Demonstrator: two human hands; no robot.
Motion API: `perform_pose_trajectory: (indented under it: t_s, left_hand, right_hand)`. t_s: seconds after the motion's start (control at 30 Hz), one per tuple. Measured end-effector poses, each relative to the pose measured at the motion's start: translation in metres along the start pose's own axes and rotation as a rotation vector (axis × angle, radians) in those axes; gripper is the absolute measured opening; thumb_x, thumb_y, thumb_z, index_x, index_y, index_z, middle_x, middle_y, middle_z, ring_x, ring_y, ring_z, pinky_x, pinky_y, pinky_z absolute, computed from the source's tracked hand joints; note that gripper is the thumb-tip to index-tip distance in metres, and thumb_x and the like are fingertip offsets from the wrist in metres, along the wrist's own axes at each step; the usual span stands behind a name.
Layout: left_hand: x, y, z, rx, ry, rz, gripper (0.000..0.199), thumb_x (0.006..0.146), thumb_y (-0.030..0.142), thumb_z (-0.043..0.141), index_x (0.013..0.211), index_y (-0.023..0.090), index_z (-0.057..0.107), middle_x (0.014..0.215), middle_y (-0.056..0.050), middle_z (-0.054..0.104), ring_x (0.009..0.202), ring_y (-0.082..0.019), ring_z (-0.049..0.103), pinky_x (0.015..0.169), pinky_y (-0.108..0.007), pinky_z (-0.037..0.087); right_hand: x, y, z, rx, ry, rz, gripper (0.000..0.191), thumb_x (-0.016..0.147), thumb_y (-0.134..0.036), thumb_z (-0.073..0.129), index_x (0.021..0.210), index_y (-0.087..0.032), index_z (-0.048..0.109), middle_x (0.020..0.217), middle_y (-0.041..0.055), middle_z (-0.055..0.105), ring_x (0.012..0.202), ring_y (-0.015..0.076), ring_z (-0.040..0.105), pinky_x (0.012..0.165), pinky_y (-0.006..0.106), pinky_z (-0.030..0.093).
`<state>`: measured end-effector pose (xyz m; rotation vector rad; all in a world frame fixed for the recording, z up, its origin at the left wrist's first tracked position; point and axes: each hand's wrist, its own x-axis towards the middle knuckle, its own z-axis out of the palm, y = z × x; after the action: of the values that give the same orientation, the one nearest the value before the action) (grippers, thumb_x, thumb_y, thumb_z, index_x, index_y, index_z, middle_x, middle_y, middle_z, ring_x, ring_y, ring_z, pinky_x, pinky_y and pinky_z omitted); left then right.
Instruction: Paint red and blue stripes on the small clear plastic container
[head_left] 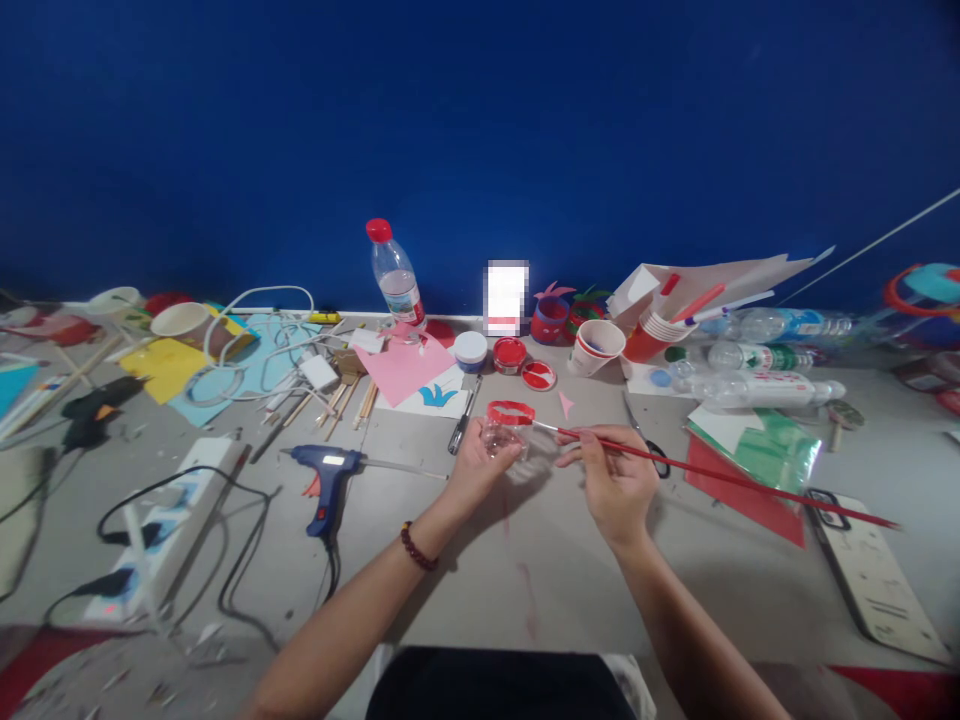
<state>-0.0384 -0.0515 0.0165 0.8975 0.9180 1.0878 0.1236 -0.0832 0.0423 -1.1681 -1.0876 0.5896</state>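
My left hand (pixel 484 462) is closed round a small clear plastic cup piece (pixel 501 438) whose rim is painted red. A long red paintbrush (pixel 697 466) lies between the fingers of my right hand (pixel 616 484), its tip touching the red rim. Beyond my hands stand an open jar of red paint (pixel 509 354), its red-smeared lid (pixel 538 375) and a closed jar with a white lid (pixel 471 350). A paper cup (pixel 598 346) stands to their right.
A blue glue gun (pixel 328 480) and a white power strip (pixel 169 530) with cables lie left. A bottle (pixel 399 285) stands at the back. Plastic bottles (pixel 780 388), coloured sheets (pixel 750 490), scissors (pixel 657 458) and a phone (pixel 874 570) are on the right.
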Motion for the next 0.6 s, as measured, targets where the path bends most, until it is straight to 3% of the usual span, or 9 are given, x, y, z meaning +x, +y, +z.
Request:
perform_pose_trajectory:
  t_s: [0.2,0.37,0.6]
  left_hand:
    - [0.000,0.005,0.001,-0.025,-0.009,-0.010,0.049,0.068,0.043,0.086,0.103,0.020,0.061,0.090,-0.004,0.067,0.085,-0.019,0.063,0.084,-0.036,0.047]
    - [0.003,-0.001,-0.002,-0.021,0.085,0.021,0.048,0.067,0.037,0.087,0.097,0.021,0.053,0.091,-0.002,0.067,0.084,-0.017,0.062,0.084,-0.034,0.046]
    - [0.004,-0.005,-0.002,-0.017,0.129,0.020,0.043,0.072,0.034,0.083,0.097,0.022,0.049,0.097,-0.002,0.065,0.094,-0.019,0.062,0.089,-0.035,0.047]
  right_hand:
    - [0.003,0.002,-0.004,-0.004,0.031,-0.019,0.019,0.092,-0.036,0.069,0.087,-0.019,0.062,0.076,0.0037,0.076,0.052,0.0155,0.070,0.048,0.026,0.056]
    - [0.003,0.003,-0.005,-0.012,0.062,-0.035,0.017,0.093,-0.034,0.066,0.089,-0.019,0.062,0.075,0.0031,0.075,0.058,0.0175,0.073,0.052,0.028,0.059]
    - [-0.005,0.012,-0.005,-0.173,0.055,-0.208,0.004,0.093,-0.021,0.064,0.091,-0.020,0.067,0.079,0.0026,0.074,0.067,0.0179,0.075,0.061,0.030,0.061]
